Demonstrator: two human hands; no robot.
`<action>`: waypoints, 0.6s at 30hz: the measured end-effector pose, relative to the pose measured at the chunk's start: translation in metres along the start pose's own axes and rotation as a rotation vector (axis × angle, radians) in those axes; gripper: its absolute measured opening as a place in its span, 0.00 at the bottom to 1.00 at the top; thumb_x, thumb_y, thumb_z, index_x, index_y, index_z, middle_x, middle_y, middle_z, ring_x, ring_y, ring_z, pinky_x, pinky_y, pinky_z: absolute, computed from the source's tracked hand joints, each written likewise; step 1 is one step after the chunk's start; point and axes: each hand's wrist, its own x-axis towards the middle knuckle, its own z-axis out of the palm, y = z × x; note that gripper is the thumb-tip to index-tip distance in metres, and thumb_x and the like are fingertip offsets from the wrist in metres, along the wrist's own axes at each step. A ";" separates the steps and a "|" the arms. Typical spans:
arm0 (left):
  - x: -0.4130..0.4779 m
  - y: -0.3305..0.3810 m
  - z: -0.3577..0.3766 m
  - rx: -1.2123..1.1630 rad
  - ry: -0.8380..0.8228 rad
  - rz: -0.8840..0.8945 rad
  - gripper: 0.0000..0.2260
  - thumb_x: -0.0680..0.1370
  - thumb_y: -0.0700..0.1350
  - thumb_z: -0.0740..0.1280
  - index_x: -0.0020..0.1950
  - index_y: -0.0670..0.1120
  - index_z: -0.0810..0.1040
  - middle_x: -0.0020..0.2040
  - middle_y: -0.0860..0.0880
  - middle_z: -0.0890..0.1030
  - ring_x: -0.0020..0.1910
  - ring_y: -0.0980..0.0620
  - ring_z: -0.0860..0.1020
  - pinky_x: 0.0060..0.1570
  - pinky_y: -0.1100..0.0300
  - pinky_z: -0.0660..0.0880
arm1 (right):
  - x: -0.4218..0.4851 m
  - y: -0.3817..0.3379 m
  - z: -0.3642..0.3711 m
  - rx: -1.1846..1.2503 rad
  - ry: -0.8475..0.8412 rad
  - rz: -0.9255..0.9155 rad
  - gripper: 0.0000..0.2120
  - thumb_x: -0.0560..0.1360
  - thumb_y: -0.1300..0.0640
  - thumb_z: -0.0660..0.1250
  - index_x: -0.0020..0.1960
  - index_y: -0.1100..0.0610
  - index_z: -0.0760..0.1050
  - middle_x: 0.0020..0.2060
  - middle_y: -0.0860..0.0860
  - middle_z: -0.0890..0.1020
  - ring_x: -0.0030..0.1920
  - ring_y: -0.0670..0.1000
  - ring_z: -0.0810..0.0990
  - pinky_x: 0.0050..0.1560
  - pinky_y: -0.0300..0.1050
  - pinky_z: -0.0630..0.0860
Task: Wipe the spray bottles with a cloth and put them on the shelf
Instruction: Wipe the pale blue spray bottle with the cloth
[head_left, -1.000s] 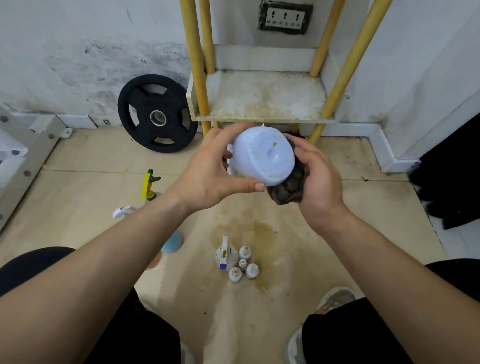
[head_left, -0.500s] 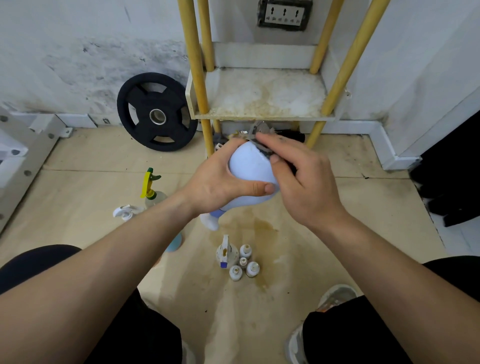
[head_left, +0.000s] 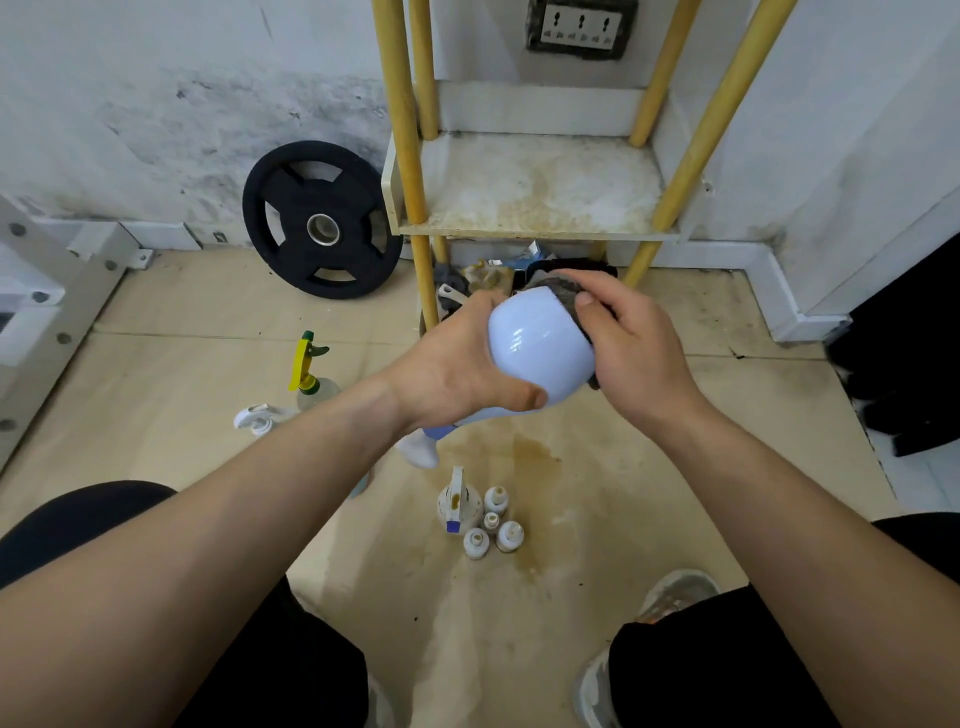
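Floor (head_left: 649, 493): pale boards, with a brown stain at centre frame.

Shelf (head_left: 540, 192): upper centre, on yellow posts. Its board is stained and carries no bottle. Some clutter lies beneath it, too dim to identify.

Plate (head_left: 323, 229): a black weight plate leaning on the wall, left of the shelf. Not part of the task.

Left hand (head_left: 457, 364): centre frame, clamped round the bottle (head_left: 537, 345), thumb across its near side. The bottle is held in the air just below the front edge of the shelf. It is tipped over, rounded body uppermost and spray head pointing down towards the floor.

Right hand (head_left: 634, 343): closed on the cloth (head_left: 563, 291), pressing it against the upper right of the bottle. The cloth is dark, and most of it is hidden behind the fingers and the bottle.

Yellow-trigger bottle (head_left: 309, 374): upright on the floor, left of centre. Just beside it is a white sprayer (head_left: 257, 418), its body hidden by the forearm.

Small bottles (head_left: 491, 525): a tight group on the floor, lower centre, with one trigger bottle among them.

Assessment: the task appears to be at an early stage. One bottle is being wiped and none has been shelved. The floor bottles look untouched, though whether they are clean cannot be told. What remains is to finish this wipe, shelve the bottle, then repeat for the others.
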 end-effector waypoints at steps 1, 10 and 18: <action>0.000 0.001 -0.002 0.013 -0.027 0.004 0.32 0.69 0.43 0.81 0.67 0.51 0.68 0.53 0.60 0.74 0.50 0.60 0.75 0.41 0.74 0.72 | 0.003 0.003 -0.001 0.038 -0.010 0.067 0.20 0.77 0.50 0.56 0.62 0.49 0.81 0.50 0.40 0.83 0.47 0.44 0.80 0.41 0.39 0.70; -0.001 -0.001 -0.001 -0.192 -0.044 -0.077 0.17 0.69 0.41 0.80 0.55 0.50 0.82 0.47 0.53 0.86 0.44 0.59 0.83 0.45 0.63 0.81 | -0.010 -0.006 0.001 -0.290 0.078 -0.322 0.19 0.81 0.61 0.58 0.69 0.56 0.78 0.67 0.47 0.77 0.70 0.42 0.72 0.70 0.35 0.67; 0.001 -0.008 0.006 -0.344 0.020 -0.175 0.13 0.68 0.44 0.80 0.50 0.46 0.82 0.40 0.52 0.86 0.39 0.57 0.84 0.42 0.62 0.81 | -0.015 0.007 0.015 -0.644 0.083 -0.689 0.21 0.76 0.69 0.59 0.67 0.65 0.78 0.71 0.61 0.75 0.71 0.64 0.73 0.72 0.60 0.69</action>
